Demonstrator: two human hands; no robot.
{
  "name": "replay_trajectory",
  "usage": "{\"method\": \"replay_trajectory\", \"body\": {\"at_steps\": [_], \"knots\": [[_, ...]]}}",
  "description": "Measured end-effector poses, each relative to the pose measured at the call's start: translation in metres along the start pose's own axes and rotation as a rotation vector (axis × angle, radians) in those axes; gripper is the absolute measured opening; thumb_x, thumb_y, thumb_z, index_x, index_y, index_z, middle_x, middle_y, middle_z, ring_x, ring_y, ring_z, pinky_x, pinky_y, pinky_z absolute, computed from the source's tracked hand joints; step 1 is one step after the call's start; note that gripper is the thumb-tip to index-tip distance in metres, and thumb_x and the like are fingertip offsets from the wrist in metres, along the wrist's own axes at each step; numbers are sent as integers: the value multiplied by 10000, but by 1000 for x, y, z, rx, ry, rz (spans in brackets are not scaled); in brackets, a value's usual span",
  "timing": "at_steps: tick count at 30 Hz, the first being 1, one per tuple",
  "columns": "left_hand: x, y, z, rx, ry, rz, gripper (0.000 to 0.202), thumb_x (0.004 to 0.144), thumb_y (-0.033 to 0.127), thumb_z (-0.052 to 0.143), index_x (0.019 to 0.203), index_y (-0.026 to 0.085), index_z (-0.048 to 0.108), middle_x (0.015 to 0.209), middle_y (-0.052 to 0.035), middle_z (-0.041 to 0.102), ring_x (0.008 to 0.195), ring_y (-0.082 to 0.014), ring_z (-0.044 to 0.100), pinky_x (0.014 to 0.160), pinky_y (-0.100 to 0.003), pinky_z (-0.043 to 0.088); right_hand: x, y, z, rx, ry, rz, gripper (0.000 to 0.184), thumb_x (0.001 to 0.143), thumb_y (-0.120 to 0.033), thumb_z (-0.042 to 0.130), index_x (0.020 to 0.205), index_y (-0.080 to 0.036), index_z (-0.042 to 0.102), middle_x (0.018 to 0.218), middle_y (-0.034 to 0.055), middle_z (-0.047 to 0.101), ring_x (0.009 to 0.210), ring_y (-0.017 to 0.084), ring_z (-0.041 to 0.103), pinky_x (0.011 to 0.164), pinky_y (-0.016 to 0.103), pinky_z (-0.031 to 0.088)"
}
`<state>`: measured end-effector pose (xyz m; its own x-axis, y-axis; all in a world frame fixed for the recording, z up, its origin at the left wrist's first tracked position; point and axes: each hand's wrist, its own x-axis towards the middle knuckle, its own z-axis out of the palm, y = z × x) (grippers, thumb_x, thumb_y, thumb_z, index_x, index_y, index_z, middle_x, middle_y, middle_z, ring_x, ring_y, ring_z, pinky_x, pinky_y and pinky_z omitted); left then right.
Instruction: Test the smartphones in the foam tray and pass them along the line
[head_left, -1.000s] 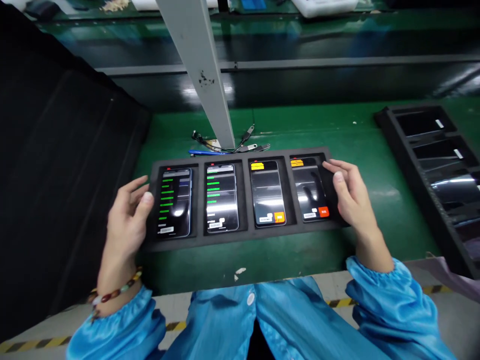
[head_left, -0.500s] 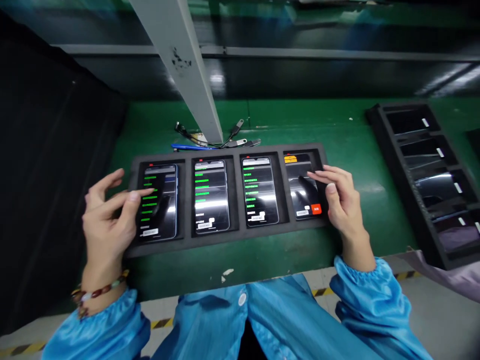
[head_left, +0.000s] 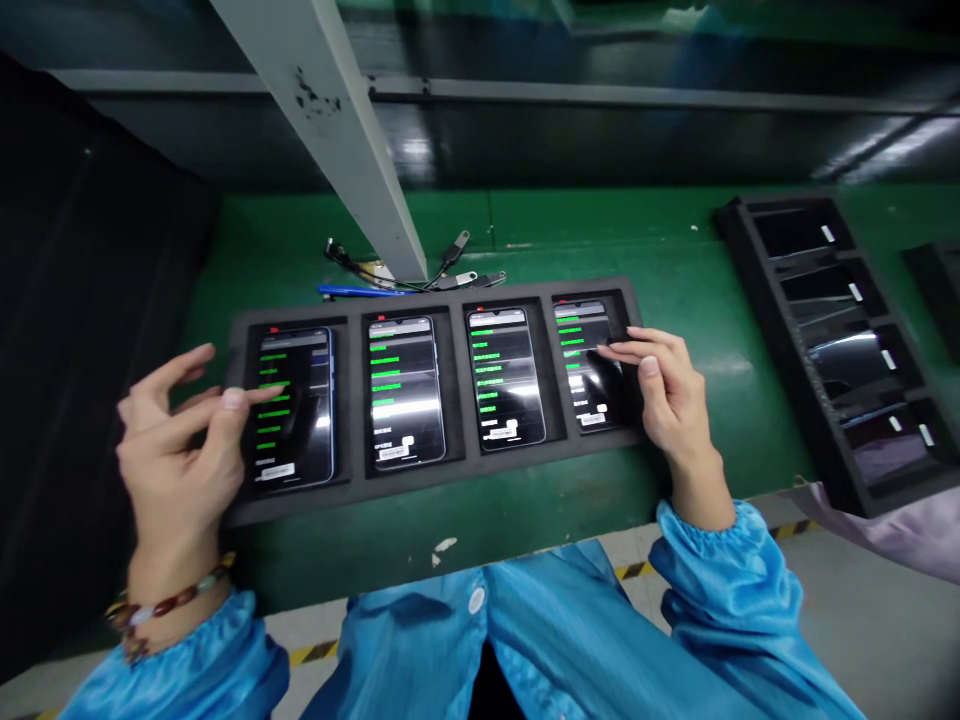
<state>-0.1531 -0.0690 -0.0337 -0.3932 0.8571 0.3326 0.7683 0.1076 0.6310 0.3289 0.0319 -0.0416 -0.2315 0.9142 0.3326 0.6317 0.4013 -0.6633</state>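
Green matting covers the worktop (head_left: pixel 675 300), with a slanted grey post (head_left: pixel 352 150) rising from its far edge and a black panel (head_left: pixel 75 300) closing off the left of the frame. A dark foam tray (head_left: pixel 450 470) lies across the centre of the frame and holds four phones in separate pockets, all face up and lit. The leftmost phone (head_left: pixel 294 405), second phone (head_left: pixel 403 390), third phone (head_left: pixel 504 375) and rightmost phone (head_left: pixel 577 385) each display a column of green rows with a white button near the lower edge. On this evidence all four units appear to stand at the same list screen, and none has been lifted from its pocket. The left hand (head_left: pixel 176 440) is empty, with its fingers spread and its index finger extended over the leftmost phone; contact with the glass cannot be confirmed. The right hand (head_left: pixel 667 395) is likewise empty, with fingers extended and their tips on the rightmost phone. The two middle phones are untouched. Loose cables (head_left: pixel 450 270) and a blue pen (head_left: pixel 360 292) lie beyond the tray. A second black tray (head_left: pixel 735 225) at upper right holds dark-screened phones, well apart from both hands.
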Motion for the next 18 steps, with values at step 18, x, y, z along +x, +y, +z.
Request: {"method": "replay_trajectory", "body": {"at_steps": [18], "knots": [[-2,28,8,149,-169,333,303,1051,416,648,1208,283,872,1668,-96,591,1519,-415,549,1312,-693,318,0,0,1,8,-20,-3,456,1194,-488,401,1296,-345,822,1309,36,822,1419,334,643,1236,659,477]]}}
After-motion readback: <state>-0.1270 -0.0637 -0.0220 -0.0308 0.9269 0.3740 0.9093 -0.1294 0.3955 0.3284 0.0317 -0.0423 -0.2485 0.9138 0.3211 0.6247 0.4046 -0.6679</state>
